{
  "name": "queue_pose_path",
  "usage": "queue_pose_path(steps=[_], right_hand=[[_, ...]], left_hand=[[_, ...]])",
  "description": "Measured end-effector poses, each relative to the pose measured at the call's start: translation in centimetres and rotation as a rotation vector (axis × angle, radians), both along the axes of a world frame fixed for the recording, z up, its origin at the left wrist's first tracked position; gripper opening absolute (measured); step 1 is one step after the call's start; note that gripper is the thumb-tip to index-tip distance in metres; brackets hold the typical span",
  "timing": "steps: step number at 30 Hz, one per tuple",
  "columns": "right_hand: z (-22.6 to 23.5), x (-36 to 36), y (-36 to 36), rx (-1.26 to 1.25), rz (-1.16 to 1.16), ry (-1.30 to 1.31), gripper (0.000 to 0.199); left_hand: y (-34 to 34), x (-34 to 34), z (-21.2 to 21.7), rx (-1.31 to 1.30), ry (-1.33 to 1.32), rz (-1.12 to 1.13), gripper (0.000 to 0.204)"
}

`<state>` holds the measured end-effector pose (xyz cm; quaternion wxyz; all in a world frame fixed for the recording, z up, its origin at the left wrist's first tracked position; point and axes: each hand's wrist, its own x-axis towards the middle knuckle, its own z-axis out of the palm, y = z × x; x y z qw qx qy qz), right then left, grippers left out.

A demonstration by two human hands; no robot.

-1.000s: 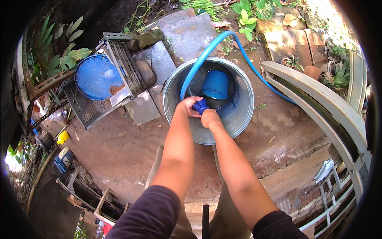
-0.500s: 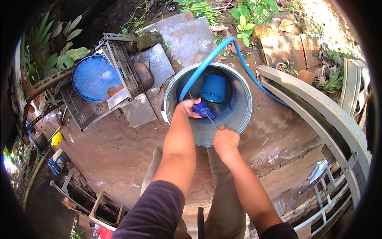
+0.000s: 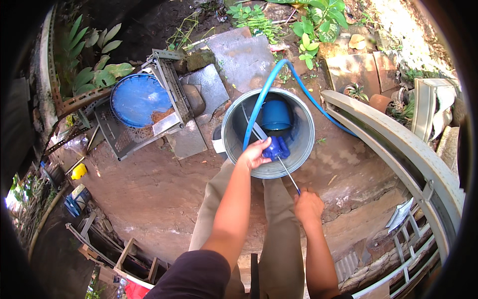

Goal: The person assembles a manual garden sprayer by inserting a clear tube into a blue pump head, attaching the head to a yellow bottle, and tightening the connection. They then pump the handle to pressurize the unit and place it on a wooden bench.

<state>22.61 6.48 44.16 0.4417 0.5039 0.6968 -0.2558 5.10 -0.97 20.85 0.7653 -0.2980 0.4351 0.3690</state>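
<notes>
A large grey bucket (image 3: 305, 149) stands in front of my legs. Over its near rim my left hand (image 3: 254, 154) is closed around the blue head of a hand pump (image 3: 277, 148). A grey tube (image 3: 258, 130) slants from the head into the bucket. My right hand (image 3: 308, 205), outside the bucket, grips the handle end of a thin metal rod (image 3: 289, 173) that comes out of the pump head; fingers hide most of the handle. A blue hose (image 3: 262, 92) arches over the far rim and drops behind my left hand. A smaller blue pail (image 3: 276, 114) sits inside the bucket.
At the left, a blue round lid or tub (image 3: 139, 99) lies by a tilted grey crate (image 3: 174, 89). Flat stone slabs (image 3: 244, 55) lie beyond. A long curved metal frame (image 3: 398, 134) rises at the right, and a yellow object (image 3: 78, 171) lies far left.
My right hand has drawn the rod farther out, down and to the right. The pump head has shifted rightward with my left hand, and its grey tube now shows.
</notes>
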Motion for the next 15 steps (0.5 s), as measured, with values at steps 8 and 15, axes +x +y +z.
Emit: queue_pose_path(steps=[8, 15], right_hand=[[6.6, 8.1, -0.6, -0.182, -0.206, -0.107, 0.021], [9.7, 12.2, -1.9, -0.230, -0.244, -0.099, 0.020]], left_hand=[[-0.3, 2.9, 15.8, 0.344, 0.147, 0.183, 0.016], [2.5, 4.7, 23.9, 0.587, 0.127, -0.046, 0.016]])
